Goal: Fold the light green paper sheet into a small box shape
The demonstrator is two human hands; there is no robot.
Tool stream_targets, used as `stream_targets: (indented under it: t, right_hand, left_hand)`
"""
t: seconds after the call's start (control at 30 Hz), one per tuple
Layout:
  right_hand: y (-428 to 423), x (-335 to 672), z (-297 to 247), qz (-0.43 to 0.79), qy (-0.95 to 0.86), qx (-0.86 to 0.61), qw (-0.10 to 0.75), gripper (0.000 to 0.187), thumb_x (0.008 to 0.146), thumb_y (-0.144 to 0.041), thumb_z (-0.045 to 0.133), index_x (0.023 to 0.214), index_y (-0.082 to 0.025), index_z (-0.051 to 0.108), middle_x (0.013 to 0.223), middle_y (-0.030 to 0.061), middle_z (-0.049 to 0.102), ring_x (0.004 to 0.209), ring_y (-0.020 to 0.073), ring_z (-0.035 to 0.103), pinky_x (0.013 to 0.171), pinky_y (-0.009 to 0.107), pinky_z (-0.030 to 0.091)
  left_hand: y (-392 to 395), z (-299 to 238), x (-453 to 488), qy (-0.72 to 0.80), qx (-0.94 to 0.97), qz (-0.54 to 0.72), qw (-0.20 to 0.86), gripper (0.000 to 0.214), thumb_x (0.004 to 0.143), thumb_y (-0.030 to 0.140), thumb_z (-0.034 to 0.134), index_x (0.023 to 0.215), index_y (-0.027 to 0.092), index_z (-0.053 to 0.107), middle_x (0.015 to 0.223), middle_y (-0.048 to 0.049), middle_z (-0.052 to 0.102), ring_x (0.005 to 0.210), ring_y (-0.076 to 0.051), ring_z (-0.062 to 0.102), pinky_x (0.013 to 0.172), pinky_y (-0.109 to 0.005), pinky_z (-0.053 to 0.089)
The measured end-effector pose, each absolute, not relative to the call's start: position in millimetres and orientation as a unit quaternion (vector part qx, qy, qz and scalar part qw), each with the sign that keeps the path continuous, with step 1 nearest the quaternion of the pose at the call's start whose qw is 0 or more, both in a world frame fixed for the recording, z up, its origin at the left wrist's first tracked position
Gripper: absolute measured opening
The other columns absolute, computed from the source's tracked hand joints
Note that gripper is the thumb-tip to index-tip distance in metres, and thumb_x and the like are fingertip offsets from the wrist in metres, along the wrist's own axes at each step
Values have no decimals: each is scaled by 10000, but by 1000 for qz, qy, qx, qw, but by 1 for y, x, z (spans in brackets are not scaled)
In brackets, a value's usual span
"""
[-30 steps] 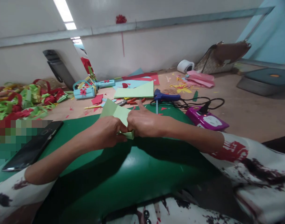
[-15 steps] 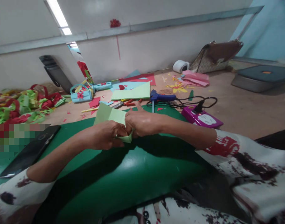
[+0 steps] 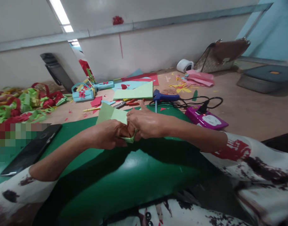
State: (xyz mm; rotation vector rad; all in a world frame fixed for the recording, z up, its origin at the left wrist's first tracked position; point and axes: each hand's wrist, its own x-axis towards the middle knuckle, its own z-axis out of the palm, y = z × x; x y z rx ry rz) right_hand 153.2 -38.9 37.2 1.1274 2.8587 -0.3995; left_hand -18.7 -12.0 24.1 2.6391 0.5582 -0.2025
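Observation:
Both of my hands meet over a dark green mat (image 3: pixel 125 175) and grip one folded sheet of light green paper (image 3: pixel 109 113). My left hand (image 3: pixel 108 135) pinches its near folded edge from the left. My right hand (image 3: pixel 144 123) pinches the same fold from the right, thumb raised. The paper's free part stands up behind my fingers; the folded corner pokes out below them.
A black phone (image 3: pixel 32 150) lies on the mat at left. Behind my hands are a blue glue gun (image 3: pixel 164 97) with black cord, a purple device (image 3: pixel 206 118), scissors, loose coloured sheets, a blue paper basket (image 3: pixel 83 93) and a heap of red and green paper strips (image 3: pixel 23 105).
My hands have closed tighter on the fold, and the folded corner under them looks smaller and flatter. The view shifted slightly.

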Motion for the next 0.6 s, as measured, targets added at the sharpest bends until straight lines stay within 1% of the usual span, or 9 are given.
stream_targets:
  t: [0.1,0.27,0.37,0.47,0.53,0.6]
  right_hand:
    - [-40,155,36,-146,925,350,-13,95,671,-101,631,661,-184,675,763,-15,623,918,187,527,1003,598,-9]
    - [-43,155,34,-153,926,346,-21,54,693,-136,647,657,-172,666,799,9,616,925,189,529,1007,574,101]
    - [-44,154,32,-152,924,349,-28,109,679,-64,613,645,-159,654,815,15,615,928,189,529,1006,574,110]
    - [-44,153,31,-154,920,360,-37,140,639,-7,593,621,-141,630,812,11,614,883,177,542,1007,582,91]
    - [-44,152,29,-155,918,362,-39,130,628,-2,590,599,-128,604,793,10,614,835,165,552,1007,580,91]
    - [-43,151,28,-155,918,362,-39,130,629,-5,585,577,-124,578,760,7,612,802,160,555,1007,570,104]
  left_hand:
    - [-12,24,-18,199,953,-70,217,136,786,198,522,806,156,650,702,-17,635,578,-111,514,527,-194,324]
    - [-13,25,-17,198,946,-84,241,185,820,168,491,845,135,672,678,-18,627,553,-97,482,519,-194,314]
    - [-13,25,-18,209,942,-89,247,187,827,167,497,852,127,679,642,-8,619,503,-83,442,485,-193,294]
    - [-14,24,-19,216,940,-87,250,175,823,171,511,870,132,675,698,-17,648,530,-85,471,499,-185,311]
    - [-14,23,-19,216,941,-84,247,160,821,180,516,825,135,670,717,-25,660,557,-93,500,513,-182,326]
    - [-14,23,-20,207,950,-61,228,158,813,195,530,743,139,659,684,-23,657,544,-92,504,505,-179,328]
